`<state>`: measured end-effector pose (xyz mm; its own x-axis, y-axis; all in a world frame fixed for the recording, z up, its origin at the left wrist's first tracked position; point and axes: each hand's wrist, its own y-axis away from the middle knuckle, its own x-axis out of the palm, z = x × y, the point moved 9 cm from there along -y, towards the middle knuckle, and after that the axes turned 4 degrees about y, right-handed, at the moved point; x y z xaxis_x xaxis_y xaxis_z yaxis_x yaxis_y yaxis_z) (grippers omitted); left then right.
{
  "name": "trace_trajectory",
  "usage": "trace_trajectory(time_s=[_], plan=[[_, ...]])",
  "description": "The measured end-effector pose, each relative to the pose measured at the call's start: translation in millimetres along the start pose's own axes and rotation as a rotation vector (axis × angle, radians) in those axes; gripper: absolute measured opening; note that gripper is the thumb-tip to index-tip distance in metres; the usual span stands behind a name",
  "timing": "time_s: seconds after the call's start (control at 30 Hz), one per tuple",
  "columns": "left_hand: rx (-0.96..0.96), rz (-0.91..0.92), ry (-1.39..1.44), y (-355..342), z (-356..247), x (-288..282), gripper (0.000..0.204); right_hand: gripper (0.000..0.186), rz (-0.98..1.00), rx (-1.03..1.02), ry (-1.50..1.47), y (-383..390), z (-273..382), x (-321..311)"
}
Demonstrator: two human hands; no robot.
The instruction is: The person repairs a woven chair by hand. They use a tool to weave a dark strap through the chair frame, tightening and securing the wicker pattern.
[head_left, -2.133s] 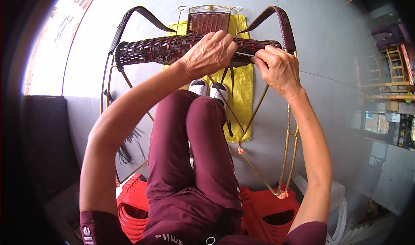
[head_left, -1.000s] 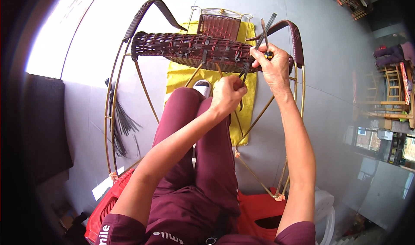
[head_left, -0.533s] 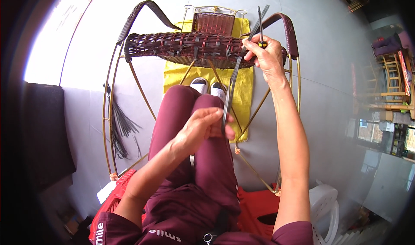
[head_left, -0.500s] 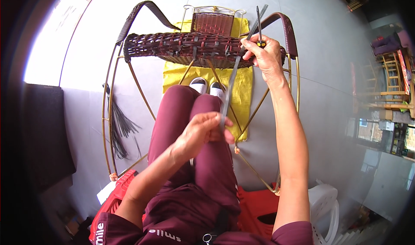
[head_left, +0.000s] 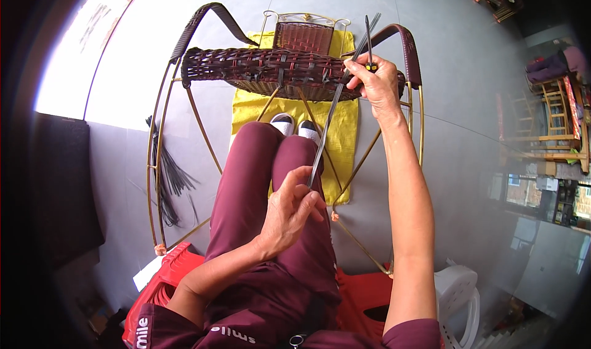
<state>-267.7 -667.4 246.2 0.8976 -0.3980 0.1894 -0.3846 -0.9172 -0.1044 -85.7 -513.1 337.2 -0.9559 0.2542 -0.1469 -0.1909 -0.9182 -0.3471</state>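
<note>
My right hand [head_left: 377,83] is closed around a bundle of flat dark grey weaving strips [head_left: 330,122] and a screwdriver [head_left: 370,64] with a black-and-yellow handle, its shaft pointing up. The strips slant down from there to my left hand [head_left: 292,206], above my thighs, whose fingers are closed at their lower end. Just beyond the hands is a dark brown and red woven chair part [head_left: 246,64], with loose ends poking out, set in a gold metal frame [head_left: 154,158]. My right hand is in front of its right end.
Wrapped curved armrests [head_left: 409,50] rise at both sides. A smaller woven panel [head_left: 303,38] stands beyond, over a yellow sheet [head_left: 341,124]. More dark strips [head_left: 169,176] hang at the left of the frame. A red plastic seat [head_left: 154,293] is under me; a white plastic chair [head_left: 457,300] stands at lower right.
My left hand has slid down and slightly left along the strips toward their lower end. My right hand keeps its hold on the strips and screwdriver, nearly in place.
</note>
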Motion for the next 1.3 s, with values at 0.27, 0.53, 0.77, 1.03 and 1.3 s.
trace_trajectory(time_s=[0.27,0.53,0.77,1.03,1.3], plan=[[-0.135,0.019,0.189,-14.3,17.2,-14.9,0.018,0.017,0.002,0.007,0.013,1.0,-2.9,-4.4],[-0.049,0.105,0.217,-9.2,16.2,-3.7,0.016,0.017,0.001,-0.019,-0.006,-0.1,1.9,0.3],[-0.063,0.19,0.243,-9.8,7.7,19.1,0.016,0.014,-0.108,-0.178,-0.114,-1.0,28.1,-5.3],[0.074,0.024,0.061,-75.8,-8.6,-3.0,0.019,0.012,-0.073,-0.305,0.093,-48.2,152.6,-8.1],[0.15,-0.02,0.025,-144.5,-9.8,-6.8,0.023,0.01,-0.152,-0.598,0.142,-29.0,290.8,0.4]])
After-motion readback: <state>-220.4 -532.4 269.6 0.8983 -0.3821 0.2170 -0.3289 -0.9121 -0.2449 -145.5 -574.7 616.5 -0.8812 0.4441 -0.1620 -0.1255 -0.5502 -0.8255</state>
